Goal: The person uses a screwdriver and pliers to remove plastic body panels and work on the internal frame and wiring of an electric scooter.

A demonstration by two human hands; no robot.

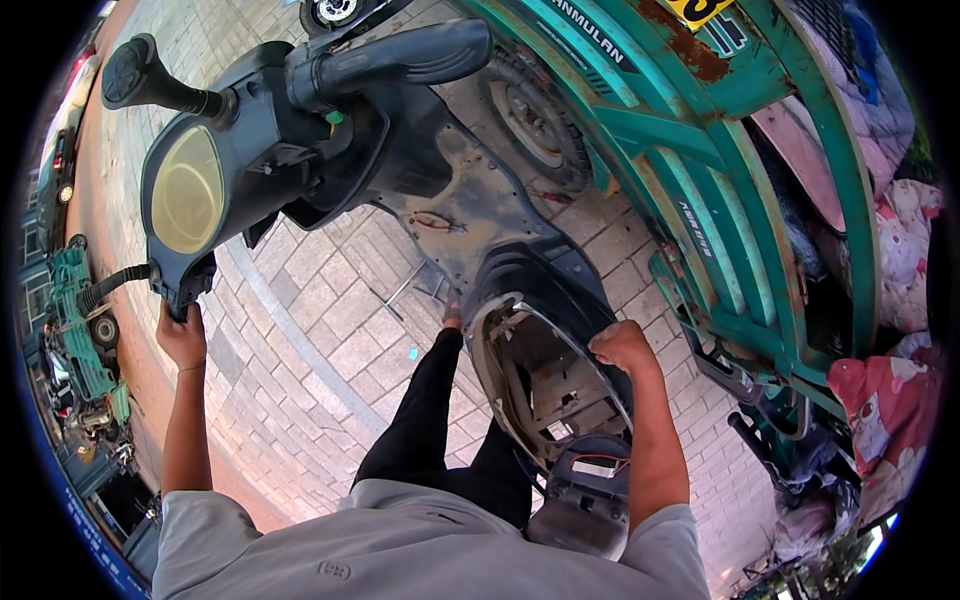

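A dusty dark scooter (pixel 480 180) stands before me with its front toward the left. My left hand (pixel 183 340) is closed around the near end of its handlebar (pixel 187 285), just below the yellowed instrument panel (pixel 190 190); the housing partly hides the fingertips. My right hand (pixel 622 347) is curled over the right rim of the open under-seat compartment (pixel 480 345). The compartment's inside is bare and worn, with gaps at the bottom. Pliers with orange-red handles (pixel 440 222) lie on the sandy footboard (pixel 470 185).
A green, rusty cargo tricycle (pixel 690 200) stands close along the right, its wheel (pixel 530 120) near the footboard. Floral bedding (pixel 880 420) hangs at the far right. Paving (pixel 330 300) lies underfoot, with a thin metal bar (pixel 405 290) near the scooter. Other vehicles (pixel 85 300) are at the left.
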